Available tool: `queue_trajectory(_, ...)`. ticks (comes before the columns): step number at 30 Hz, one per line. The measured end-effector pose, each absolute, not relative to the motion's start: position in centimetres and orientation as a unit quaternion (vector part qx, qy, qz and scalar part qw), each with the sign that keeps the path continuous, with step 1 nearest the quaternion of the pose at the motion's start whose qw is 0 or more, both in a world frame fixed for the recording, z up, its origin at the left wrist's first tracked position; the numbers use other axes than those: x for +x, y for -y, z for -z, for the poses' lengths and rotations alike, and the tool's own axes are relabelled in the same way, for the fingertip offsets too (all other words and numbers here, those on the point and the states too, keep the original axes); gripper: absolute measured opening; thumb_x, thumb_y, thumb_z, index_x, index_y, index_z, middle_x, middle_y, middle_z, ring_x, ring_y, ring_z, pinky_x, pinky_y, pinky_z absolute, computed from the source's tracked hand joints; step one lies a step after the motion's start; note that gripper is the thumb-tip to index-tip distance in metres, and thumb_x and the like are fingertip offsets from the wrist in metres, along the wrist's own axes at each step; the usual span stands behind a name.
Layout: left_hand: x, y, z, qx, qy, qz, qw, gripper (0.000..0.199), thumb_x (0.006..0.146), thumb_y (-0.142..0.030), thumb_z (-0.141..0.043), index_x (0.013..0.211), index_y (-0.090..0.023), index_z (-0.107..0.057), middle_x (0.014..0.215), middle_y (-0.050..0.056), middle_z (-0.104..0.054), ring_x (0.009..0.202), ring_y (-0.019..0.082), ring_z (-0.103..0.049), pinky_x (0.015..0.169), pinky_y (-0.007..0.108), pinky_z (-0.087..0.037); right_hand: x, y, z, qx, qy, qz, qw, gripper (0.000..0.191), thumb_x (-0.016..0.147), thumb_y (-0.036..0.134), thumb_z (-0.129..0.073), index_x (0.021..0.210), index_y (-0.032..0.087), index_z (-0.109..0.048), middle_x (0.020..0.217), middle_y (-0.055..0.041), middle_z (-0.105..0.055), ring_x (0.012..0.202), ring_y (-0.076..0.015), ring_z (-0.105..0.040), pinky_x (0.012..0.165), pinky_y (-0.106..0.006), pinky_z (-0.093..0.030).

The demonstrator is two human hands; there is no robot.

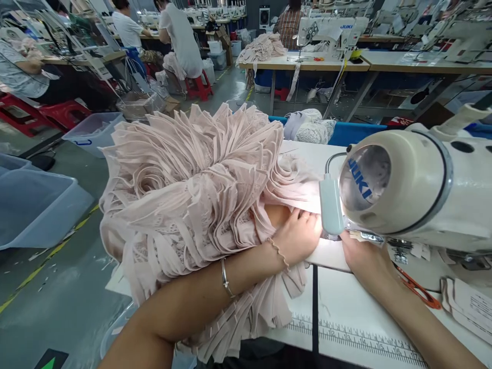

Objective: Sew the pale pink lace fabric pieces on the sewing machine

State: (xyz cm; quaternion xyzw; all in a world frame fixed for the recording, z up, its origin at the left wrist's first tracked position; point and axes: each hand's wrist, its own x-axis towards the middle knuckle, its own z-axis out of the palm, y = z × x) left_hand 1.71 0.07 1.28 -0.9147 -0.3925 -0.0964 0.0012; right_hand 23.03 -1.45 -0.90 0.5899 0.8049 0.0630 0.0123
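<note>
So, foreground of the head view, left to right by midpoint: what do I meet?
Translucent plastic bin, pale pink lace-trimmed fabric pile, left hand, sewing-machine lamp, right hand, orange-handled scissors, printed sheet.

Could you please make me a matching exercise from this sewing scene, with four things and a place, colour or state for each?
Things
1. Fabric
2. Bangle
3. Lamp
4. Ruler

Descriptions
A. beside the rounded end of the nearest machine
B. white with black marks
C. pale pink, in a large heap
D. silver, around the left forearm

Pairs: 1-C, 2-D, 3-A, 4-B
</note>
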Motion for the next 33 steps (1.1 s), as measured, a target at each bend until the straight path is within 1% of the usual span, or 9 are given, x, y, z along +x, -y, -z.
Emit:
queue_trajectory(2, 1.5, -0.6, -1.6, -0.895, 0.426, 0.099, -0.086, 0.013, 0.099, -0.021, -0.049, 0.095, -0.015, -0.059, 0.106, 0.01, -0.065, 0.11, 0.024, -0.056, 0.101, 0.039, -0.037, 22.7, 1.9, 1.0, 0.582, -0.809, -0.065, 0.043, 0.044, 0.078, 0.001, -0.045, 0.108, 0.023, -0.068, 0.073, -0.0038, -0.06, 0.068, -0.0179, -0.052, 0.065, -0.029, -0.033)
queue_trajectory(4, 1.2, -1.0, -1.6, -0.882, 0.433, 0.114, -0.15, 0.011, 0.098, -0.026, -0.053, 0.102, -0.017, -0.058, 0.117, 0.008, -0.065, 0.121, 0.024, -0.052, 0.109, 0.04, -0.034, 22.9, 2.2, 1.4, 0.562, -0.822, -0.082, 0.05, 0.054, 0.076, -0.002, -0.042, 0.116, 0.025, -0.066, 0.078, -0.0039, -0.063, 0.07, -0.018, -0.053, 0.065, -0.029, -0.034)
queue_trajectory(8, 0.9, -1.2, -1.5, -0.869, 0.438, 0.131, -0.191, 0.02, 0.097, -0.025, -0.051, 0.116, -0.021, -0.054, 0.132, 0.007, -0.061, 0.135, 0.024, -0.043, 0.117, 0.041, -0.027, 23.9, 2.3, 2.1, 0.505, -0.853, -0.134, 0.011, 0.055, 0.077, 0.002, -0.044, 0.122, 0.026, -0.064, 0.085, -0.0057, -0.066, 0.073, -0.0199, -0.056, 0.067, -0.03, -0.038)
queue_trajectory(12, 0.9, -1.0, -1.4, -0.868, 0.437, 0.128, -0.196, 0.021, 0.096, -0.023, -0.052, 0.116, -0.021, -0.054, 0.129, 0.007, -0.062, 0.135, 0.025, -0.044, 0.118, 0.042, -0.026, 24.4, 2.3, 2.2, 0.503, -0.852, -0.148, 0.002, 0.057, 0.075, 0.003, -0.046, 0.124, 0.027, -0.064, 0.082, -0.0061, -0.065, 0.072, -0.0205, -0.056, 0.069, -0.032, -0.041)
queue_trajectory(19, 1.0, -0.8, -1.8, -0.863, 0.45, 0.124, -0.192, 0.009, 0.095, -0.023, -0.054, 0.103, -0.021, -0.057, 0.118, 0.005, -0.066, 0.128, 0.025, -0.048, 0.114, 0.041, -0.032, 24.5, 2.2, 3.0, 0.473, -0.863, -0.169, -0.058, 0.064, 0.081, 0.002, -0.043, 0.139, 0.027, -0.055, 0.103, -0.0044, -0.072, 0.088, -0.0205, -0.062, 0.084, -0.033, -0.043)
queue_trajectory(21, 1.0, -0.7, -1.8, -0.862, 0.454, 0.125, -0.188, 0.006, 0.095, -0.023, -0.054, 0.1, -0.021, -0.058, 0.116, 0.004, -0.066, 0.125, 0.025, -0.05, 0.113, 0.04, -0.033, 24.6, 2.2, 3.4, 0.477, -0.862, -0.164, -0.056, 0.064, 0.081, 0.002, -0.043, 0.138, 0.028, -0.055, 0.111, -0.0036, -0.072, 0.091, -0.0201, -0.063, 0.088, -0.034, -0.044)
queue_trajectory(25, 1.0, -0.6, -1.8, -0.86, 0.458, 0.122, -0.19, 0.008, 0.094, -0.02, -0.053, 0.1, -0.021, -0.058, 0.115, 0.005, -0.066, 0.124, 0.025, -0.05, 0.113, 0.04, -0.033, 24.5, 2.4, 3.7, 0.49, -0.855, -0.168, -0.036, 0.066, 0.079, 0.002, -0.045, 0.138, 0.027, -0.056, 0.117, -0.0051, -0.071, 0.094, -0.0218, -0.064, 0.084, -0.034, -0.045)
queue_trajectory(30, 1.1, -0.8, -1.7, -0.863, 0.456, 0.116, -0.184, 0.017, 0.094, -0.02, -0.053, 0.111, -0.02, -0.057, 0.119, 0.007, -0.065, 0.127, 0.026, -0.05, 0.115, 0.044, -0.03, 23.7, 2.6, 3.1, 0.5, -0.853, -0.15, -0.01, 0.068, 0.077, 0.001, -0.045, 0.14, 0.025, -0.055, 0.118, -0.0104, -0.069, 0.094, -0.0242, -0.062, 0.079, -0.036, -0.046)
queue_trajectory(33, 1.2, -0.8, -1.5, -0.869, 0.45, 0.112, -0.176, 0.015, 0.095, -0.02, -0.051, 0.109, -0.019, -0.057, 0.118, 0.009, -0.065, 0.126, 0.027, -0.051, 0.116, 0.047, -0.03, 23.2, 2.8, 2.8, 0.514, -0.845, -0.146, 0.006, 0.067, 0.078, 0.002, -0.044, 0.138, 0.026, -0.057, 0.121, -0.0127, -0.067, 0.098, -0.0261, -0.06, 0.079, -0.036, -0.047)
